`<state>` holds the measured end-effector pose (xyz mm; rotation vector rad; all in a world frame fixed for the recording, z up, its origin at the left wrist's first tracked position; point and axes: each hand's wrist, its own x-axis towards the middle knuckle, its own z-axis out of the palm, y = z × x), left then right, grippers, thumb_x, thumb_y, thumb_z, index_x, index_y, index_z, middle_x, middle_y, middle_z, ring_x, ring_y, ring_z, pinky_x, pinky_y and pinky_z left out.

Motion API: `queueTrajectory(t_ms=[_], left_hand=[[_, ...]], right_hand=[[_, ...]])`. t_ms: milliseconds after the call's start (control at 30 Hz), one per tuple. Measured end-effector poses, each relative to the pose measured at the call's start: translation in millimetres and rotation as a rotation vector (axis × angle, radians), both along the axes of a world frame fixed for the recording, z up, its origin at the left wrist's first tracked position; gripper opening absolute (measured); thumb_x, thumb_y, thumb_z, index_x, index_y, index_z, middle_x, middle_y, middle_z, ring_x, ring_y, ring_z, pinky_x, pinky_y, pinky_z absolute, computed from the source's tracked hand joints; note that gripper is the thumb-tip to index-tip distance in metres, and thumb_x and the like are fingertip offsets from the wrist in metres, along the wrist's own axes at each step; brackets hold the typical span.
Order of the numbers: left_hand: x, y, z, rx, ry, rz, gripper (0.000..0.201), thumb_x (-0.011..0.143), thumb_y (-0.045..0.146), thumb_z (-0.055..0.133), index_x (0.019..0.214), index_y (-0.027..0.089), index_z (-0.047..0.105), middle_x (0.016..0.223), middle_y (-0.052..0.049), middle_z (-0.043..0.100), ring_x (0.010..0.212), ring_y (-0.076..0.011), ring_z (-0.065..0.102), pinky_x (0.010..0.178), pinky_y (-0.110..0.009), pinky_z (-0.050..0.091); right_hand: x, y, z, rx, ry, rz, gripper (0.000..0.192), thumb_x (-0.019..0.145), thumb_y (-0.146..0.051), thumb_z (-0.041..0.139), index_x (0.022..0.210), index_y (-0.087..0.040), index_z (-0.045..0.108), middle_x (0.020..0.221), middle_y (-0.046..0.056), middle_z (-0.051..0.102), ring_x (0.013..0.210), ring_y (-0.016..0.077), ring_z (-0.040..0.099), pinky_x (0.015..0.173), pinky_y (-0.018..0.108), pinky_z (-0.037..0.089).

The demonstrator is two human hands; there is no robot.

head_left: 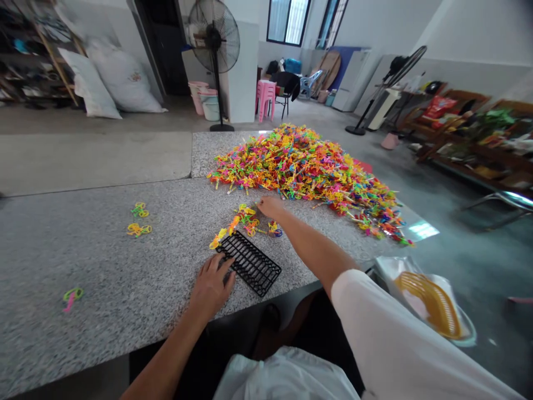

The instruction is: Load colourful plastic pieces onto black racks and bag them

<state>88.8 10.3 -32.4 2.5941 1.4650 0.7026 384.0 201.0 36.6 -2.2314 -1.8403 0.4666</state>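
A black plastic rack [250,264] with rows of slots lies slantwise near the stone table's front edge. My left hand [212,286] rests at its left end, fingers spread and fingertips touching the rim. Yellow and orange plastic pieces [225,233] stand along the rack's far left end. Beyond the rack my right hand [270,206] reaches out with its fingers closed; whatever is in them is too small to make out. Beside that hand lie several loose colourful plastic toys [251,225]. A large heap of the same small toys [300,164] rises just past it.
On the left of the speckled stone table [100,266] lie a few single toys [139,229]. A yellow basket [433,303] stands low at my right. Standing fans [214,39], pink stools [265,97] and white sacks [120,78] are farther back.
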Motion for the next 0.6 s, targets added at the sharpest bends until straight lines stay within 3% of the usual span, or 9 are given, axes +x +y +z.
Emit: queueTrajectory(t_ms=[100,233,333,467,600], left_hand=[[-4,-5,0.5,0.051,-0.048,-0.01,0.036,0.104,0.03,0.056,0.136,0.022,0.072,0.145,-0.014,0.065,0.136,-0.0331,0.061,0.116,-0.054,0.055],[19,-7,13.2,0.124,-0.158,-0.103,0.033,0.105,0.024,0.054,0.131,0.022,0.073,0.135,-0.011,0.071,0.128,-0.0272,0.066,0.114,-0.045,0.056],[77,14,37.6,0.001,-0.219,-0.144,0.036,0.108,0.027,0.049,0.136,0.021,0.071,0.132,-0.011,0.074,0.126,-0.0239,0.069,0.114,-0.039,0.055],[166,66,70.5,-0.322,-0.056,0.088,0.04,0.106,0.035,0.053,0.138,0.016,0.07,0.138,-0.018,0.071,0.128,-0.0305,0.069,0.11,-0.042,0.055],[208,107,76.5,-0.527,0.135,0.158,0.037,0.099,0.04,0.064,0.119,0.012,0.077,0.132,-0.026,0.072,0.125,-0.0383,0.07,0.105,-0.047,0.053]], right_hand=[[-7,13,-3.3,0.013,0.102,-0.079,0.018,0.09,-0.021,0.077,0.106,-0.014,0.082,0.126,0.017,0.079,0.123,0.0296,0.071,0.099,0.029,0.051],[18,-13,-5.5,0.056,0.248,-0.156,0.01,0.089,-0.017,0.068,0.086,-0.013,0.078,0.092,0.013,0.08,0.097,0.0264,0.076,0.082,0.028,0.054],[43,-60,-10.6,0.106,0.38,-0.22,0.018,0.094,-0.026,0.057,0.087,-0.017,0.07,0.073,0.004,0.072,0.066,0.0183,0.069,0.061,0.025,0.052],[63,-142,-22.0,0.244,0.986,-0.303,0.018,0.082,-0.038,0.066,0.087,-0.022,0.059,0.072,0.0,0.069,0.051,0.0127,0.057,0.047,0.023,0.045],[72,-212,-29.7,0.276,1.261,-0.339,0.034,0.075,-0.048,0.078,0.091,-0.022,0.064,0.07,-0.002,0.066,0.047,0.0104,0.052,0.043,0.024,0.042]])
